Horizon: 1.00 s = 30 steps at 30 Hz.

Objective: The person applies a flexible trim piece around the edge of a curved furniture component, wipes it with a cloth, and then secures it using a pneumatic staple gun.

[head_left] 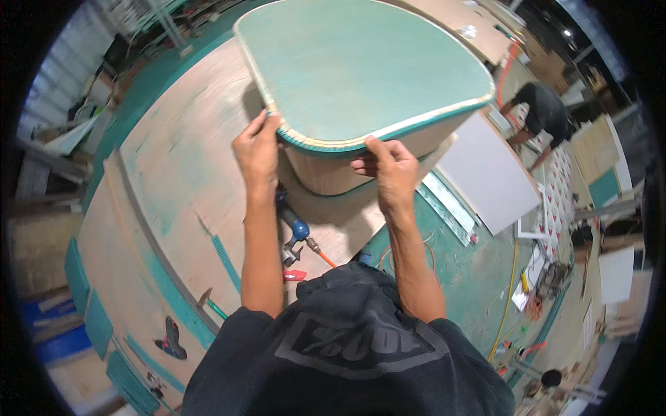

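Box (374, 69): sitting top-center of frame, green top facing up, rounded corners showing, bare wood side showing below.
Teal strip (444, 122): running along the near edge & up toward the R corner; prob. lying in place there, fixing not clear.
Cream rim (253, 66): showing on L side w/o obvious teal; that part's prob. remaining, far side can't tell.
L hand (257, 152): pinching the edge at near-L corner, thumb & fingers closing on it.
R hand (394, 170): gripping the near edge approx. center, thumb on top, other fingers curling below.
Progress: prob. partway; near edge looking covered, seating under fingers being hidden.
Table (187, 104): supporting the box, filling center-L.
Blue air tool (298, 229): lying below the box, orange hose trailing.
Hammer (215, 305) & drill (173, 340): resting lower L.
Co-worker (548, 111): bending over, upper R.
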Each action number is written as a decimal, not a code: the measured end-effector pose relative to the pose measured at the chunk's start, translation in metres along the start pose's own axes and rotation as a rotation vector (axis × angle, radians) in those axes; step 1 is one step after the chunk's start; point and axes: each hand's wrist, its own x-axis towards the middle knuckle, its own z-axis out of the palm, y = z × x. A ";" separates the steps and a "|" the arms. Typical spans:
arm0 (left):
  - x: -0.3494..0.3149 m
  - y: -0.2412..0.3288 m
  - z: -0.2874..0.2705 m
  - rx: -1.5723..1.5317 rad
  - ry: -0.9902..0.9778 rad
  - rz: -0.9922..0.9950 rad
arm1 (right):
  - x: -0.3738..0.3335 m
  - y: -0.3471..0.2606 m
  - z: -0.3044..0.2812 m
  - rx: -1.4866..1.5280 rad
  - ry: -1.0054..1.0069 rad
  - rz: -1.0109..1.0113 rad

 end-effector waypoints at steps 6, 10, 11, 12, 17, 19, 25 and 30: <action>0.027 -0.032 -0.009 0.044 -0.080 0.099 | 0.005 0.010 -0.005 0.005 0.001 -0.075; -0.006 -0.015 -0.016 -0.127 -0.247 0.044 | -0.011 0.003 -0.014 -0.054 -0.044 -0.049; -0.013 -0.018 -0.025 -0.083 -0.202 0.070 | -0.018 0.012 -0.020 0.023 -0.068 -0.095; -0.028 -0.014 -0.024 -0.055 -0.216 0.077 | -0.023 0.029 -0.030 0.074 -0.063 -0.143; -0.089 -0.048 -0.046 0.072 -0.318 -0.060 | -0.081 0.060 -0.104 0.250 -0.054 0.125; -0.117 -0.068 -0.035 0.159 -0.408 -0.056 | -0.098 0.076 -0.148 0.239 -0.095 0.274; -0.189 -0.102 0.012 0.083 -0.660 -0.130 | -0.135 0.088 -0.251 -0.021 -0.393 0.599; -0.228 -0.111 0.074 0.233 -0.832 -0.158 | -0.139 0.053 -0.299 -0.443 -0.717 0.390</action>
